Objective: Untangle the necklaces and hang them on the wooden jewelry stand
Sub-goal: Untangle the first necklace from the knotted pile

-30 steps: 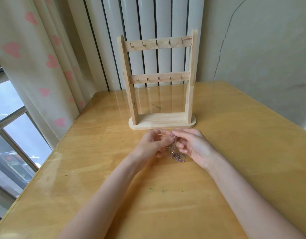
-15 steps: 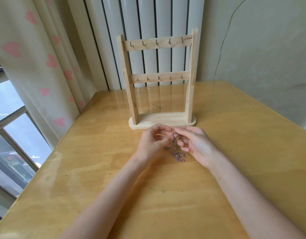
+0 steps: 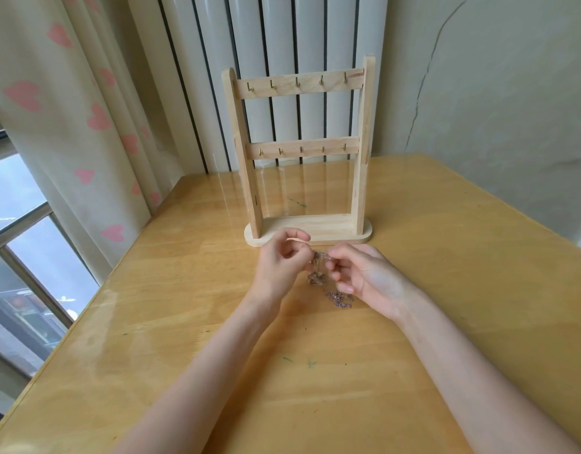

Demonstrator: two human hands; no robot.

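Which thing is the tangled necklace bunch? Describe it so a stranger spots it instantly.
Start at the wooden jewelry stand on the table. Just in front of its base, the left hand and right hand pinch the necklaces: the only small metallic chain clump, trailing onto the tabletop.

Stand (image 3: 302, 152) upright on table (image 3: 462, 257) — tangled necklaces (image 3: 318, 273) just before its base, curtain (image 3: 69, 126) left.

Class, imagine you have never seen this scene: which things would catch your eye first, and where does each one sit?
First, the wooden jewelry stand upright at the far middle of the table, all its small hooks bare. Next, just in front of its base, the left hand and right hand pinch a tangled clump of necklaces, part of it trailing onto the tabletop. At the left hangs a curtain with pink hearts.
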